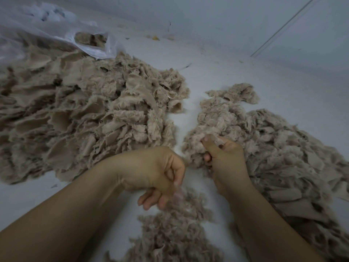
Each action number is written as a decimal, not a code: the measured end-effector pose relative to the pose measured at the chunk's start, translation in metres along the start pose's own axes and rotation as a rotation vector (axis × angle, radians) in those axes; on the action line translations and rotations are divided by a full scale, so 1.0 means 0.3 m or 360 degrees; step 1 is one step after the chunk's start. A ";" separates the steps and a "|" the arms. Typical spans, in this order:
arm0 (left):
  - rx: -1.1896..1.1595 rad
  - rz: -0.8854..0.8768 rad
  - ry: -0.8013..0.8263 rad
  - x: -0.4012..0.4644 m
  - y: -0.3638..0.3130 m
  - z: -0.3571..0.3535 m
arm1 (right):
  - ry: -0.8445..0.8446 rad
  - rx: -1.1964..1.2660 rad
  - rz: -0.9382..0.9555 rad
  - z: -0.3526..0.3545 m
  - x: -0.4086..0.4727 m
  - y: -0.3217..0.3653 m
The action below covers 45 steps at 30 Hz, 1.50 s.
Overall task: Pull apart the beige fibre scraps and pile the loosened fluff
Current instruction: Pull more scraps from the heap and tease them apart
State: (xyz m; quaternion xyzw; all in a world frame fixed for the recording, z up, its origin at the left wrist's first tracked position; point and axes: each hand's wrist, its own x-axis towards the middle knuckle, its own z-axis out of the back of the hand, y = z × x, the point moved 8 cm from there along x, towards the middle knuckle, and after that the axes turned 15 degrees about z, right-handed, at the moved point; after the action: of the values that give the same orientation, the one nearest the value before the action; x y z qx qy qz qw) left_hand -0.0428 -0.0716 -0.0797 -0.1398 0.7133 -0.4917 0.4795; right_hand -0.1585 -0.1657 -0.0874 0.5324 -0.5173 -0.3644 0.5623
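Note:
A large heap of beige fibre scraps covers the left of the white floor. A second heap of scraps runs down the right side. My right hand grips a scrap at the near edge of that right heap, thumb on top. My left hand hangs over a low pile of loosened fluff near me; its fingers are curled and blurred, pinching a thin wisp of fibre between thumb and fingertips.
A clear plastic bag holding more beige scraps lies at the back left, its mouth against the large heap. A white wall stands behind. Bare white floor separates the two heaps.

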 end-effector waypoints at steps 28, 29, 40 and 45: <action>0.0856 -0.0269 -0.1908 0.049 -0.106 0.156 | 0.0149 -0.0016 0.0284 -0.049 -0.016 0.053; 0.0862 -0.0318 -0.1903 0.049 -0.112 0.148 | 0.0165 -0.0039 0.0311 -0.052 -0.016 0.056; 0.0536 -0.0855 -0.1943 -0.019 -0.141 0.090 | 0.0148 -0.0197 0.0176 -0.043 0.001 0.031; 0.0572 -0.0316 -0.1863 0.066 -0.082 0.140 | 0.0007 -0.0185 0.0146 -0.015 0.001 0.023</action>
State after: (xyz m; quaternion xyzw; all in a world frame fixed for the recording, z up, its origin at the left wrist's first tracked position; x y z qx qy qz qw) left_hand -0.0248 -0.1204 -0.0724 -0.3692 0.2216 -0.4881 0.7592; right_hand -0.1552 -0.1639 -0.0801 0.4754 -0.5178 -0.3665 0.6096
